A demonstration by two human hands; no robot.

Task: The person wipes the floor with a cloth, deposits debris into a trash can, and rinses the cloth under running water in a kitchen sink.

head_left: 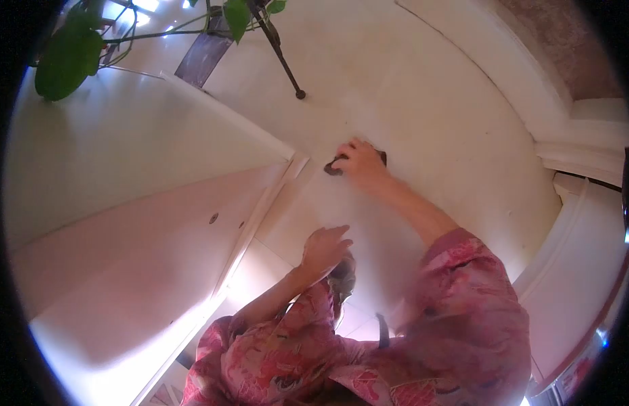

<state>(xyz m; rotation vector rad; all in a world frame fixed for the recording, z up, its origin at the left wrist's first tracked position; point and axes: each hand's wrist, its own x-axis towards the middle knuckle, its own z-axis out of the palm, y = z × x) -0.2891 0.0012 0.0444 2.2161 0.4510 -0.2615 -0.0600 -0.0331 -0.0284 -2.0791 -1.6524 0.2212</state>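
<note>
My right hand [362, 162] reaches out over a broad cream-coloured surface [429, 115]. Its fingers are bent around a small dark object [333, 167], which lies against that surface; a rounded dark end shows on one side of the hand and a dark corner on the other. Most of it is covered, so its kind is unclear. Closer to my body, my left hand [324, 250] has its fingers apart and nothing in it. Both arms come out of the sleeves of a pink patterned garment [463, 298].
A pale cabinet-like panel [145, 216] with a raised edge runs along the left. At the upper left hang green leaves [71, 57], and a thin dark metal leg [280, 51] meets the cream surface. White moulding [578, 145] borders the right side.
</note>
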